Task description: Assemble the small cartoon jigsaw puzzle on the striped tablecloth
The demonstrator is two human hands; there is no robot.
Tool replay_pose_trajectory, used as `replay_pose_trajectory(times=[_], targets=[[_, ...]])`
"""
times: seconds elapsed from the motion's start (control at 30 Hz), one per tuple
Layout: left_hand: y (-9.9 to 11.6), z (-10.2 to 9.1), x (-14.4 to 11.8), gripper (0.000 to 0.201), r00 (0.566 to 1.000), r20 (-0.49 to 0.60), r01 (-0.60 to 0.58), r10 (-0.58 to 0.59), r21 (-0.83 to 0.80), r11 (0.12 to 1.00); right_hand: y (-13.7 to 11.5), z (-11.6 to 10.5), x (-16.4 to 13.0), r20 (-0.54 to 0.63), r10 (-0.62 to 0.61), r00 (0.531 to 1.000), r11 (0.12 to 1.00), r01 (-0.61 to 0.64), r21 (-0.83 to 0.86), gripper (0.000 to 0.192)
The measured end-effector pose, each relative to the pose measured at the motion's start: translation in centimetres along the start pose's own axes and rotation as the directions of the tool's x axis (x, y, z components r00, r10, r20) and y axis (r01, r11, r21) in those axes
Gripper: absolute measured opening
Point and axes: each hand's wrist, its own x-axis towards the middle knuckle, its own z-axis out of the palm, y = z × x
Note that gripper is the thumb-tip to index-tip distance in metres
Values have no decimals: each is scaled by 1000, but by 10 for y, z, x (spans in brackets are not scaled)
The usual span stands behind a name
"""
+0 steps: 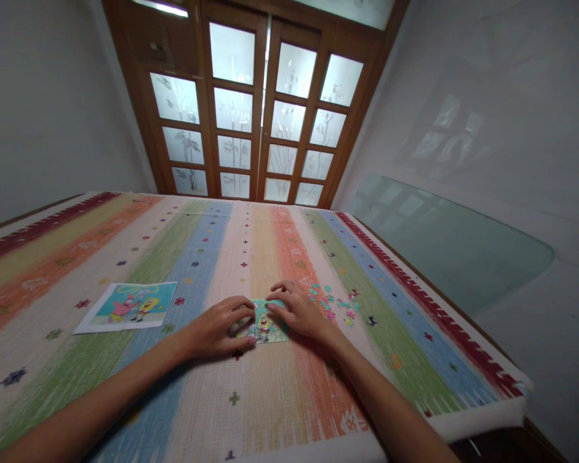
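Head view shows a small, partly assembled jigsaw puzzle (265,323) lying flat on the striped tablecloth (280,399), near its front edge. Left hand (219,329) rests on its left side, fingers curled and touching it; right hand (296,310) presses its right edge with fingers together. Loose puzzle pieces (335,302) lie scattered just right of that; a cartoon reference picture (130,305) sits well left.

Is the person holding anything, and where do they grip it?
Nothing is lifted. The left hand and right hand rest flat on the left and right edges of a small jigsaw puzzle, which lies on the striped tablecloth.
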Motion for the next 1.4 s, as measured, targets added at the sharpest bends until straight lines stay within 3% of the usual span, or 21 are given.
replay_pose_trajectory(times=[0.23, 0.33, 0.47, 1.4], targets=[[-10, -16, -24, 67, 995, 16, 102, -103, 65, 993, 7, -21, -14, 126, -31, 992, 998, 23, 65, 65], [-15, -12, -35, 84, 988, 41, 143, -148, 100, 985, 1, -19, -22, 152, 47, 987, 994, -62, 93, 83], [-21, -4, -42, 88, 986, 48, 153, -160, 130, 980, 0, -13, -29, 183, 71, 981, 997, -77, 25, 98], [-27, 2, -49, 86, 980, 41, 190, -196, 124, 974, -6, -15, -34, 181, 76, 981, 996, -65, -67, 91]])
